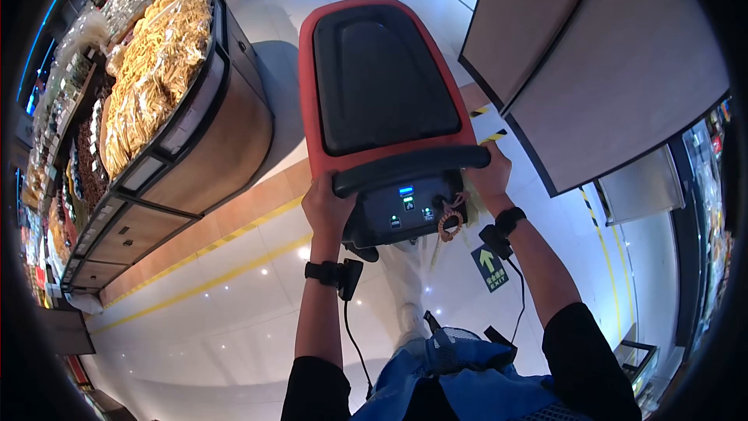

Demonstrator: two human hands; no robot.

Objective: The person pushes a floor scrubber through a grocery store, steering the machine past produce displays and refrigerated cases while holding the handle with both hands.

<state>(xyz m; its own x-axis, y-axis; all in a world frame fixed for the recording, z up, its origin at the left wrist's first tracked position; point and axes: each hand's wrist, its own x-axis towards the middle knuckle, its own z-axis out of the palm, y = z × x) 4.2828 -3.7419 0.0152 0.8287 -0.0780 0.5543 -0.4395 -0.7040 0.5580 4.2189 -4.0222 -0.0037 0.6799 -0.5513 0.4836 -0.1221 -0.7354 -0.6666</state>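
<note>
A red and black floor scrubber (386,78) stands right in front of me. Its black handlebar (413,168) runs across the near end. My left hand (326,204) is closed around the bar's left end, and my right hand (491,178) grips the right end. Between them, the control panel (407,204) shows a lit blue display and several green lights. A key with a coiled pinkish cord (450,218) hangs at the panel's right side. Each wrist wears a black strap with a small device and cable.
On the left, a curved display counter (210,164) holds heaped packaged goods (160,70). Tall grey panels (615,54) stand at the right. The tiled floor (226,343) carries yellow lines and a green exit sign (489,267). Shelves line the far right.
</note>
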